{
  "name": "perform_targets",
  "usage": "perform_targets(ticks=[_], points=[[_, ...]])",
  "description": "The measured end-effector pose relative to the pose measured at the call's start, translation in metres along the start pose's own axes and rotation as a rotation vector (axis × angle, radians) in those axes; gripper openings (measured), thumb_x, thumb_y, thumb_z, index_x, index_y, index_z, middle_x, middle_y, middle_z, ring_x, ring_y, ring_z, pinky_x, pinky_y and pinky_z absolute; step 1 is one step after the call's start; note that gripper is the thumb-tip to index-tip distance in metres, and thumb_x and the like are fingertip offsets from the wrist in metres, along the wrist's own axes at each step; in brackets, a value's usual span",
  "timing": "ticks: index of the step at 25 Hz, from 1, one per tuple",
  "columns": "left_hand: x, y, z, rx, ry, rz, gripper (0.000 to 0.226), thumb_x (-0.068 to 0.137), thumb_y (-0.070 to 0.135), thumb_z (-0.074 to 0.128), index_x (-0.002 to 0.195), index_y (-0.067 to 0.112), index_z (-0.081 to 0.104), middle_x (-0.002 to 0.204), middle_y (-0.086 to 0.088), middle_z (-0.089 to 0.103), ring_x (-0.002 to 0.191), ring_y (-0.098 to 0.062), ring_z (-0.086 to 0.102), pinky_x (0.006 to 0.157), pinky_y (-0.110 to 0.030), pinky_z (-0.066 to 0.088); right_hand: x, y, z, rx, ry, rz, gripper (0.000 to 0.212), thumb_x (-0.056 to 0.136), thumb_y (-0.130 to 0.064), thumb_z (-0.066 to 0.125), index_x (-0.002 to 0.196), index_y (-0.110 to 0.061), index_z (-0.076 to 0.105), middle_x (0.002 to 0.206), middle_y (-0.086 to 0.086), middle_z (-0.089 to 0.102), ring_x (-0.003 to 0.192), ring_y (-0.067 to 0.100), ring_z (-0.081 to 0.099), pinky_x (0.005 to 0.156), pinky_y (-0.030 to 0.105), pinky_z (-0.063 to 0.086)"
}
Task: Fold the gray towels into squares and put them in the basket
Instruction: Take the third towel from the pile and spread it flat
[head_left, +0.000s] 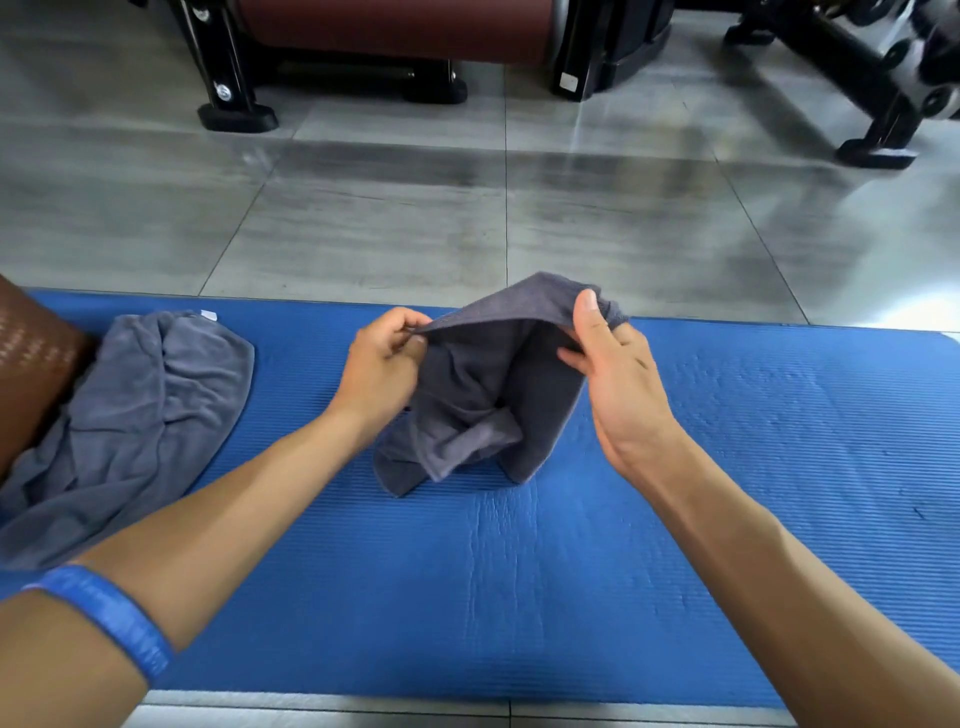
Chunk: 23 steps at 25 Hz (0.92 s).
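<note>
While both hands hold it up, a gray towel (483, 384) hangs bunched over the middle of a blue mat (727, 467), its lower folds touching the mat. The left hand (382, 364) pinches the towel's upper edge between thumb and curled fingers at the left corner. The right hand (605, 358) grips the opposite upper corner, thumb on the near face pointing up and fingers tucked behind and under the cloth, 1 fingertip showing below the fold. The stretch of edge between the 2 hands runs slack and rises toward the right, where the cloth humps over the fingers.

A second towel (135, 415) lies crumpled on the mat's left end, well apart from the held one, with a small white tag at its far edge. It touches a brown basket (31, 364) at the left border; only part of the basket shows, and whether the towel lies against it or spills partly out of it cannot be told.

A blue wristband (109, 618) circles the left forearm. Beyond the mat, gray floor tiles (467, 218) reach the black feet of gym equipment (395, 36).
</note>
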<state>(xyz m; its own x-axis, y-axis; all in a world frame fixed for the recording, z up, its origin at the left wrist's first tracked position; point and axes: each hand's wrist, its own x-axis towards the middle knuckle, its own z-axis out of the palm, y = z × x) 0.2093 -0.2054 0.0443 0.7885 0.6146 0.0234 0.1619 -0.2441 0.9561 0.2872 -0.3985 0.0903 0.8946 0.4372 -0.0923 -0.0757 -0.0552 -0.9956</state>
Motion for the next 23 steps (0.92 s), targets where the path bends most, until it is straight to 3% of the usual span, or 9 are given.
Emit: perform_targets(ticks=[3, 7, 9, 12, 13, 15, 19, 21, 23], points=[[-0.007, -0.01, -0.018, -0.081, -0.196, -0.117, 0.011, 0.093, 0.031, 0.06, 0.083, 0.028, 0.063, 0.076, 0.001, 0.063, 0.072, -0.014, 0.054, 0.069, -0.029, 0.043, 0.002, 0.005, -0.009, -0.159, 0.207, -0.07, 0.049, 0.1, -0.048, 0.048, 0.069, -0.01, 0.049, 0.066, -0.001, 0.051, 0.06, 0.008, 0.048, 0.06, 0.02, 0.041], [-0.013, -0.014, -0.029, 0.393, -0.757, -0.144, 0.024, 0.079, 0.039, 0.079, 0.086, 0.018, 0.069, 0.075, 0.007, 0.069, 0.067, -0.007, 0.06, 0.066, -0.025, 0.048, 0.017, 0.028, -0.033, -0.263, 0.371, -0.04, 0.053, 0.099, -0.046, 0.048, 0.059, -0.019, 0.027, 0.066, -0.003, 0.032, 0.059, 0.012, 0.032, 0.058, 0.034, 0.032], [-0.009, -0.014, -0.021, 0.446, -0.645, -0.093, 0.022, 0.089, 0.03, 0.07, 0.081, 0.01, 0.067, 0.069, 0.009, 0.062, 0.065, -0.004, 0.054, 0.068, -0.025, 0.045, 0.02, 0.045, -0.045, -0.366, 0.465, 0.019, 0.05, 0.097, -0.047, 0.048, 0.055, -0.021, 0.045, 0.083, -0.003, 0.044, 0.075, 0.016, 0.047, 0.074, 0.04, 0.043], [-0.009, 0.001, -0.01, -0.039, -0.42, -0.245, 0.022, 0.098, 0.005, 0.052, 0.094, 0.016, 0.071, 0.085, 0.007, 0.072, 0.082, -0.008, 0.064, 0.079, -0.025, 0.05, 0.015, 0.061, -0.071, -0.461, 0.539, -0.018, 0.026, 0.095, -0.039, 0.057, 0.089, -0.019, 0.073, 0.111, -0.024, 0.053, 0.116, 0.019, 0.047, 0.102, 0.042, 0.04], [-0.009, 0.007, -0.006, -0.196, -0.392, -0.289, 0.026, 0.098, 0.003, 0.049, 0.097, 0.017, 0.071, 0.09, 0.003, 0.073, 0.085, -0.011, 0.066, 0.08, -0.026, 0.052, 0.014, 0.065, -0.079, -0.341, 0.478, -0.055, 0.019, 0.095, -0.032, 0.059, 0.095, -0.023, 0.075, 0.113, -0.029, 0.059, 0.121, 0.017, 0.048, 0.105, 0.038, 0.04], [-0.009, 0.027, 0.003, -0.306, -0.354, -0.317, 0.026, 0.099, 0.005, 0.047, 0.093, 0.015, 0.07, 0.085, -0.001, 0.074, 0.08, -0.013, 0.067, 0.076, -0.026, 0.054, 0.012, 0.058, -0.085, 0.018, 0.321, -0.012, 0.022, 0.095, -0.021, 0.057, 0.089, -0.021, 0.078, 0.111, -0.003, 0.073, 0.112, 0.019, 0.061, 0.103, 0.032, 0.042], [-0.004, 0.074, 0.009, -0.163, -0.416, -0.313, 0.02, 0.094, 0.031, 0.062, 0.091, 0.013, 0.071, 0.085, -0.002, 0.075, 0.083, -0.016, 0.069, 0.077, -0.028, 0.054, 0.022, 0.033, -0.087, 0.277, 0.157, -0.058, 0.032, 0.079, -0.017, 0.059, 0.084, 0.015, 0.062, 0.084, 0.018, 0.06, 0.081, 0.026, 0.054, 0.076, 0.034, 0.042], [0.004, 0.094, -0.004, 0.117, -0.548, -0.22, 0.028, 0.08, 0.041, 0.077, 0.092, 0.016, 0.072, 0.086, 0.002, 0.075, 0.08, -0.011, 0.069, 0.076, -0.027, 0.055, 0.025, 0.024, -0.083, 0.199, 0.051, -0.115, 0.026, 0.073, 0.0, 0.048, 0.096, 0.007, 0.057, 0.083, 0.011, 0.055, 0.075, 0.018, 0.052, 0.066, 0.027, 0.045], [0.02, 0.106, -0.014, 0.555, -0.568, -0.063, 0.027, 0.07, 0.038, 0.084, 0.084, 0.019, 0.07, 0.073, 0.007, 0.07, 0.066, -0.007, 0.062, 0.063, -0.026, 0.051, 0.027, 0.024, -0.079, 0.128, -0.014, -0.098, 0.05, 0.074, 0.017, 0.045, 0.11, -0.017, 0.054, 0.088, 0.001, 0.058, 0.075, 0.014, 0.054, 0.058, 0.026, 0.047]])
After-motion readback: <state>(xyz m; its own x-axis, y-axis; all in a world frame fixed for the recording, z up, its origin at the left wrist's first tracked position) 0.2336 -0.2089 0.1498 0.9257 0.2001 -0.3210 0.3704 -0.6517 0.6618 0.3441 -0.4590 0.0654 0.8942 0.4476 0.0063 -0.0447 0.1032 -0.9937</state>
